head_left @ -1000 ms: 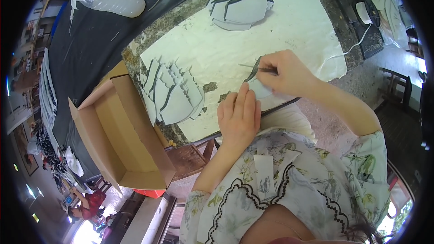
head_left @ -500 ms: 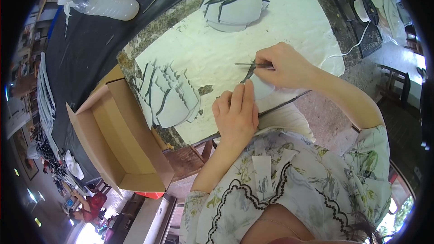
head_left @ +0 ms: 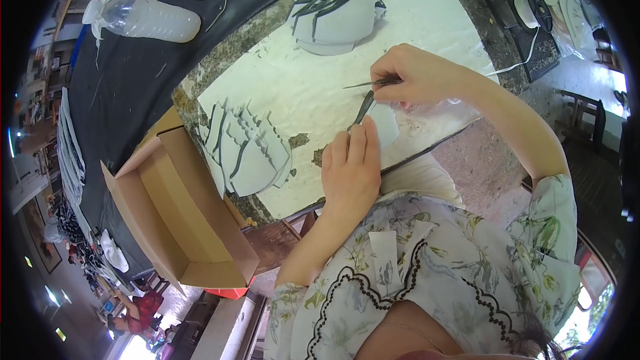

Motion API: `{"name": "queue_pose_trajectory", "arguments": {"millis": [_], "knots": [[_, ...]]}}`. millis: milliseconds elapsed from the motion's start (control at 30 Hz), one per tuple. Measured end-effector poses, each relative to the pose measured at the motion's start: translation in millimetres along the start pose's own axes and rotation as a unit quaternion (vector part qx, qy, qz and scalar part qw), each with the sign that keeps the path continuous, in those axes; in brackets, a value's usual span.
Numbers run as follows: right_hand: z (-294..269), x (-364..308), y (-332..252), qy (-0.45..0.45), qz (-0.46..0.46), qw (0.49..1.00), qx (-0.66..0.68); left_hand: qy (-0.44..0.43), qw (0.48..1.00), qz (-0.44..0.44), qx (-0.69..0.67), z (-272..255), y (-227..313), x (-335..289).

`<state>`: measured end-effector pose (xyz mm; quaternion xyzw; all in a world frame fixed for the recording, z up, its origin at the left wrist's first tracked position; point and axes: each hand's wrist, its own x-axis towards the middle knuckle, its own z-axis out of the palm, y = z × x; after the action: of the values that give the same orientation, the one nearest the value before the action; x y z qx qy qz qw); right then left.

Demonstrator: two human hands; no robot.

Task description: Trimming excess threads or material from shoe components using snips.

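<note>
White sheet-covered surface (head_left: 293,93) at frame centre, right hand (head_left: 417,77) fingers pinching thin tweezers (head_left: 367,84), left hand (head_left: 350,173) fingers pressed together flat on pale cut-out piece (head_left: 383,123), open cardboard box (head_left: 167,220) lower left.

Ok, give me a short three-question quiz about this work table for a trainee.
1. True or false: the right hand holds thin metal tweezers.
2. What does the left hand press on? A) the plastic bottle B) a pale sheet C) the cardboard box
3. Fill in: the open cardboard box lies beside the fanned stack of pale pieces, on the person's ____ side.

Key: 1 true; 2 B, the pale sheet; 3 left.
</note>
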<state>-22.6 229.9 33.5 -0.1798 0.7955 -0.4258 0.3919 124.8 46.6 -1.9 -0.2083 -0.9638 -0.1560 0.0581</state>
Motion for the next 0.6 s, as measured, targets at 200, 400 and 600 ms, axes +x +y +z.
{"name": "queue_pose_trajectory", "arguments": {"millis": [200, 400, 600], "knots": [[6.8, 1.4, 2.9, 0.053, -0.033, 0.996, -0.065, -0.004, 1.000, 0.014, -0.017, -1.5, -3.1, 1.7], [5.9, -1.9, 11.5, 0.111, -0.115, 0.978, -0.134, -0.023, 0.999, 0.020, -0.042, -3.4, -4.9, 20.6], [-8.1, -5.9, 10.9, 0.066, -0.004, 0.995, -0.070, -0.008, 0.999, 0.031, 0.000, -1.4, -5.3, 22.8]]}}
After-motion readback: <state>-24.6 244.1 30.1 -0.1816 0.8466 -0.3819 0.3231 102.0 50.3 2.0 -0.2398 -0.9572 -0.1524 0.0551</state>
